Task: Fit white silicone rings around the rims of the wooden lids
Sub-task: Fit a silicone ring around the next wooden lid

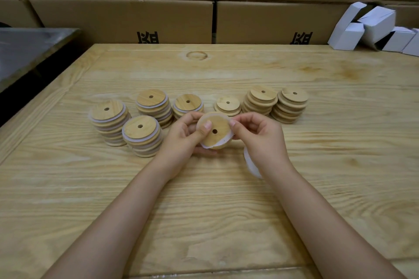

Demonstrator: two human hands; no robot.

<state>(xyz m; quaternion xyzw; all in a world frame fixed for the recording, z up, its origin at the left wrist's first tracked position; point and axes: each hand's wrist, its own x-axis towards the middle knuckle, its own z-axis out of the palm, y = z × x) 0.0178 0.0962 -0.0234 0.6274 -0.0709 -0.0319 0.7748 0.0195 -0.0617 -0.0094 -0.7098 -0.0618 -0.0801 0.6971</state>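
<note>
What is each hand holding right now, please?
Left hand: grips the wooden lid, thumb on its top.
Right hand: pinches the white silicone ring at the lid's rim.

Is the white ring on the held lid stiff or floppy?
Probably floppy and stretchy: the white ring droops unevenly off the held lid's lower edge. Likely light: the left hand and right hand handle it with thumb and fingertips.

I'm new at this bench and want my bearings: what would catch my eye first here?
At the centre, the left grip holds a wooden lid while the right grip pinches a white ring only partly stretched round its rim. Behind it stand stacks of lids: ringed stacks to the left, bare stacks to the right.
</note>
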